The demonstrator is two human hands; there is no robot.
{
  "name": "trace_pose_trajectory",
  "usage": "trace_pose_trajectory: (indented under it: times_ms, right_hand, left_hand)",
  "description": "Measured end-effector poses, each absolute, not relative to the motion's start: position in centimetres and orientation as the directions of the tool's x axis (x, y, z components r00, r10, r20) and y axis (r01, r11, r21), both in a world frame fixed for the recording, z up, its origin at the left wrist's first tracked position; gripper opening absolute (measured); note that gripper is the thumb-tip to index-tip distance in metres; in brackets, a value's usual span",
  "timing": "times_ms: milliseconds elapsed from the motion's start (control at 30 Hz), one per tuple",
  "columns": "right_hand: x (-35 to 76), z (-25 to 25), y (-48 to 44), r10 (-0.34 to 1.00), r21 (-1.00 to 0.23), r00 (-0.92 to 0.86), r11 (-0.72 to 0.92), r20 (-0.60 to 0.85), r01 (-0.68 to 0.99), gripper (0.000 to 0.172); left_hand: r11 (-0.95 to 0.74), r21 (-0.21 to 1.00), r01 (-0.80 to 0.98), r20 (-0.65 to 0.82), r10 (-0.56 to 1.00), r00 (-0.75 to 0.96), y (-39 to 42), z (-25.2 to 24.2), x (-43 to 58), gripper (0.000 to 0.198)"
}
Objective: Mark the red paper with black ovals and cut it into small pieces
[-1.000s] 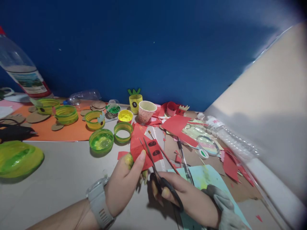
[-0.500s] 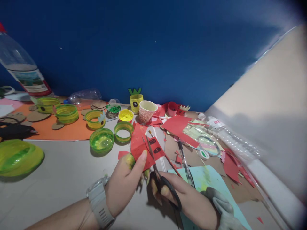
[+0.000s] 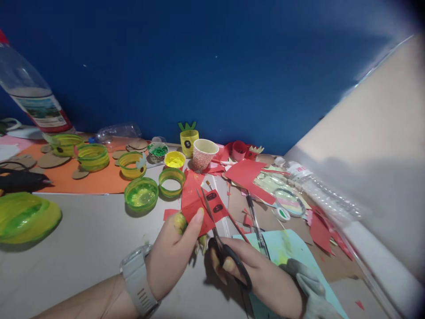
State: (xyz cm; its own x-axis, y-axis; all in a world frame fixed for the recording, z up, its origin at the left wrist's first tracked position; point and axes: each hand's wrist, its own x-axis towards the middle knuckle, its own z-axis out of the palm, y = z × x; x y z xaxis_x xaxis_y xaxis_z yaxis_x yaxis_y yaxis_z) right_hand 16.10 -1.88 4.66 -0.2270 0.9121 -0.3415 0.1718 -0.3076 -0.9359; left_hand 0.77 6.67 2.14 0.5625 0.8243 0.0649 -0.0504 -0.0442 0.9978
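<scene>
My left hand [image 3: 177, 250], with a grey watch on its wrist, is closed on a piece of red paper [image 3: 196, 214], the thumb lying on top. Two dark oval shapes are drawn on the paper's right part. In my right hand [image 3: 247, 268] are black-handled scissors [image 3: 229, 256], fingers through the loops. Their blades lie across the red paper, just left of the drawn ovals, slightly apart at the tips. Beyond my hands, a larger red sheet [image 3: 190, 188] and a paintbrush [image 3: 236, 225] lie on the table.
Green-yellow painted rings [image 3: 171, 182] and a painted dish [image 3: 141, 195] stand left of centre. Behind are a yellow paint cup [image 3: 174, 160] and a patterned paper cup [image 3: 203, 154]. On the right lie a pen [image 3: 256, 223], light-blue paper [image 3: 292, 248], red scraps and a plastic bottle [image 3: 322, 190].
Almost nothing differs. Both hands, the red paper and the scissors hold nearly the same position; the view has shifted very slightly.
</scene>
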Motion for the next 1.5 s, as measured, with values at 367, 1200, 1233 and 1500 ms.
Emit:
trace_pose_trajectory:
  times_ms: [367,1200,1233,1500]
  right_hand:
    - [16.18,4.47,-2.15,0.911,-0.927,-0.207,-0.316,-0.356,0.204,0.056]
    - [16.53,4.52,-2.05,0.918,-0.905,-0.187,-0.279,-0.350,0.322,0.058]
    - [16.54,4.51,-2.04,0.918,-0.907,-0.188,-0.279,-0.349,0.316,0.058]
    - [16.49,4.54,-1.90,0.916,-0.908,-0.190,-0.286,-0.353,0.306,0.060]
  left_hand:
    - [-0.077,0.996,-0.034,0.083,0.831,0.550,6.47,2.19,0.70,0.033]
    - [0.005,1.000,-0.025,0.009,0.841,0.541,6.39,2.07,0.87,0.052]
    - [0.007,0.999,-0.035,0.013,0.839,0.544,6.40,2.12,0.88,0.051]
    - [0.018,0.999,-0.044,0.008,0.839,0.545,6.27,1.98,0.61,0.049]
